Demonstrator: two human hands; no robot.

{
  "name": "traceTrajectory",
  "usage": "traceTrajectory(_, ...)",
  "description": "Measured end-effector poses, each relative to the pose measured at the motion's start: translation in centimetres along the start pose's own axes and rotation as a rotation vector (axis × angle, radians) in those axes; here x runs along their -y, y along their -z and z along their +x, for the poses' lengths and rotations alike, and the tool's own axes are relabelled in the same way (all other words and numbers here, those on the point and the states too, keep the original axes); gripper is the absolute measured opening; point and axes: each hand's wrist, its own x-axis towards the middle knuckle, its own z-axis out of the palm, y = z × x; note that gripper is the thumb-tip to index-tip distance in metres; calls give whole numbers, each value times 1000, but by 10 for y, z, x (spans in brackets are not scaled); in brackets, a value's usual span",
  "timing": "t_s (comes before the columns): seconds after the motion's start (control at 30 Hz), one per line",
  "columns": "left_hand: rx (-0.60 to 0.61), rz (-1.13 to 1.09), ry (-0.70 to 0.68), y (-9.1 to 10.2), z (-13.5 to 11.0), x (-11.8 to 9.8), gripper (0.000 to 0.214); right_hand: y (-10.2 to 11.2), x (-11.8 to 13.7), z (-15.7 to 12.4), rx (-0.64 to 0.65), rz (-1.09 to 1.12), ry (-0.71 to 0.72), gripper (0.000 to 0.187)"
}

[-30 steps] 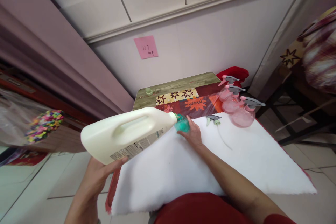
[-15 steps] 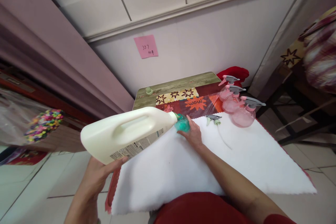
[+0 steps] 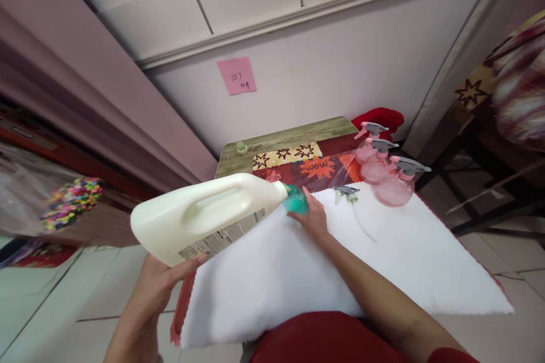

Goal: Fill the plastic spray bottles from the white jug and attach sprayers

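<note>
Above the left part of the white cloth (image 3: 264, 289), a large cream jug (image 3: 200, 228) lies tilted, its spout down at the mouth of a small green bottle (image 3: 295, 203). The left hand (image 3: 166, 275) cradles the jug's base, thumb along the label side; its other fingers are hidden beneath. The right hand (image 3: 314, 215) is curled around the green bottle's near right side, grasping it at the table's midline. A detached sprayer head (image 3: 349, 193) lies just to the right, near three pink spray bottles (image 3: 395, 189). The jug is probably the heavier piece, of stiff, smooth plastic; its moulded handle, unused here, would give the surest hold. The bottle appears light, thin-walled and perhaps slippery if wet, best gripped around its rounded body.
</note>
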Motion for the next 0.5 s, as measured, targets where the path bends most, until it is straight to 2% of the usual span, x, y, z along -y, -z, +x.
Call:
traceTrajectory(0.13,10,-12,4,1,0,1,79,1,0,0,7,13,5,94)
traceTrajectory(0.5,20,5,-23,1,1,1,71,2,1,1,13,18,-5,95)
